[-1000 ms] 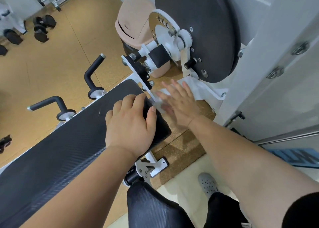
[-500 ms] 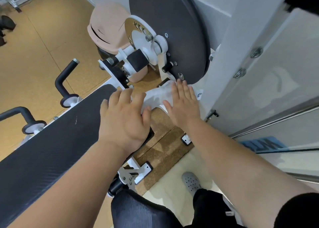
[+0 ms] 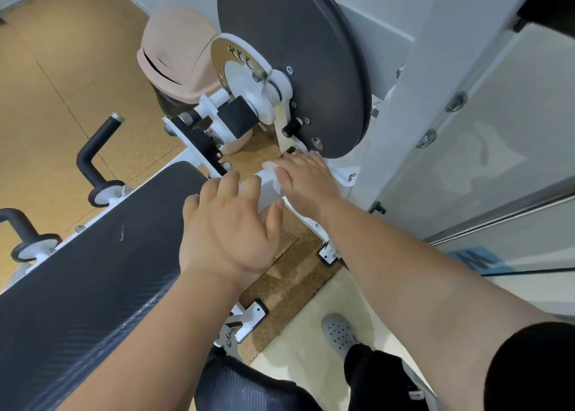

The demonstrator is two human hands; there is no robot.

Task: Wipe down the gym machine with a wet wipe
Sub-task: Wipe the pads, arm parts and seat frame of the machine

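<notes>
pressing flat, right hand (image 3: 306,180) mostly hides wet wipe (image 3: 268,165).

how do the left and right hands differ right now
The right hand lies flat on the wipe, pressing it to the white frame under the dark disc. The left hand has no wipe. The left hand rests at the end of the black pad with its fingers spread. The right hand's fingers lie close together, further forward. Both are palm down with straight fingers.
</notes>
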